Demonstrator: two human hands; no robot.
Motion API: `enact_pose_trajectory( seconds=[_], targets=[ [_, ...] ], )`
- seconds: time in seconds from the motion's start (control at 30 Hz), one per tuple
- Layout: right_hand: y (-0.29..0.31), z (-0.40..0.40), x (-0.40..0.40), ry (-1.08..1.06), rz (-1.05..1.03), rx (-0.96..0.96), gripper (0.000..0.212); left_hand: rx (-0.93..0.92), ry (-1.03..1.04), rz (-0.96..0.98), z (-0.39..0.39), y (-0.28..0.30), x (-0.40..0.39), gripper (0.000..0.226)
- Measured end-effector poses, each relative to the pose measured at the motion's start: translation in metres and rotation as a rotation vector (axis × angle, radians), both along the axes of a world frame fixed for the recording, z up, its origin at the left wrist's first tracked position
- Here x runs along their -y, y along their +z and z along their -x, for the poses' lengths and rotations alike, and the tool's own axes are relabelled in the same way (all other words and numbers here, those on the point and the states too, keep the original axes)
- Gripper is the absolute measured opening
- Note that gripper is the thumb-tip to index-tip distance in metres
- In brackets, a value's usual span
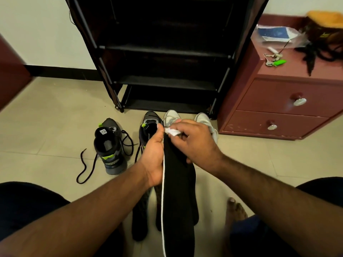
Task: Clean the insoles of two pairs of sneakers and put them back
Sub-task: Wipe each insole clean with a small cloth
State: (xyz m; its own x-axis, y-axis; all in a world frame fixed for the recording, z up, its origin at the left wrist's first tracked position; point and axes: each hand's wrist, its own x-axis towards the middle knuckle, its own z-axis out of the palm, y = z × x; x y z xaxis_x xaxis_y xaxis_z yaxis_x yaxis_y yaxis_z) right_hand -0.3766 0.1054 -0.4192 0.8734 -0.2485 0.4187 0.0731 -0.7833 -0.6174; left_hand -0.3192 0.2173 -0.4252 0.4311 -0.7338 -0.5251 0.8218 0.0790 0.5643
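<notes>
The left hand [155, 154] grips the white-edged black insole [178, 191] along its left edge, holding it above the tiled floor [55, 130]. The right hand [194, 143] pinches a white wipe [172, 131] against the insole's far end. Two further insoles [141, 216] lie below; black sneakers [109, 145] stand left, white sneakers [204, 119] ahead.

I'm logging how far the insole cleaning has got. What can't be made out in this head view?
- Black insole: lower end cut off by the bottom edge.
- White sneakers: mostly hidden behind the right hand, so insoles can't be checked.
- White wipe: largely covered by the fingers.
- Insoles on floor: partly hidden by the left forearm; count unclear.
</notes>
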Motion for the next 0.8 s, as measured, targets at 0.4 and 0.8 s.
enact_pose_trajectory(
  seconds=[0.4,0.8],
  targets=[
    [-0.008,-0.002,0.005,0.328,0.34,0.014,0.015,-0.072,0.053,-0.019,0.0,-0.002,0.001,0.071],
    [-0.013,-0.004,0.019,0.089,0.387,-0.078,0.013,0.07,0.128,-0.083,-0.001,0.008,0.002,0.064]
  ],
)
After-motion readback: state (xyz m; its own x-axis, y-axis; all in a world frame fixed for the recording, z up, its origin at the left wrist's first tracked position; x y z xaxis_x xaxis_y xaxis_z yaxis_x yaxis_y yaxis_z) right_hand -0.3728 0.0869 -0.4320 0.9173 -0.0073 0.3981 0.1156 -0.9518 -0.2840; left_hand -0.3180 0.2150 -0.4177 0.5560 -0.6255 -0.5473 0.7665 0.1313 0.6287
